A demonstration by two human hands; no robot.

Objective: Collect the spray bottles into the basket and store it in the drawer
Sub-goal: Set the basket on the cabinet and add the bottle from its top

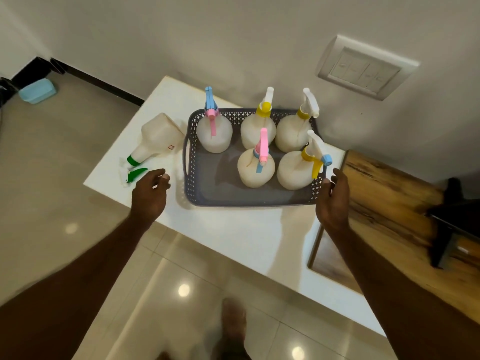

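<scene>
Five spray bottles stand upright in the grey basket (207,183) on the white counter (233,229). Along the far wall of the basket: the blue-and-pink-topped bottle (214,133) on the left, the yellow-collared bottle with a white nozzle (258,129) in the middle, and another yellow-collared white-topped bottle (294,132) on the right. Nearer to me sit two more: the pink-topped bottle with a blue trigger (255,167), and beside it the bottle with the yellow trigger and blue nozzle tip (298,172). The near left part of the basket floor is bare.

One bottle is outside it: the green-collared bottle (158,139) lies on its side at the counter's left edge, just beside the basket's left handle, green trigger head (135,174) pointing toward me.

My left hand (150,196) hovers over the counter's near left corner, close to that green trigger, fingers (162,178) loosely curled and holding nothing. My right hand (333,201) is at the basket's right end, fingers relaxed, thumb right at the rim; whether it touches the rim I cannot tell, and it grips nothing.

Right of the counter sits a wooden surface (389,193). On the wall above is a switch plate (363,68). A light blue tub (37,90) rests on the floor far left.
</scene>
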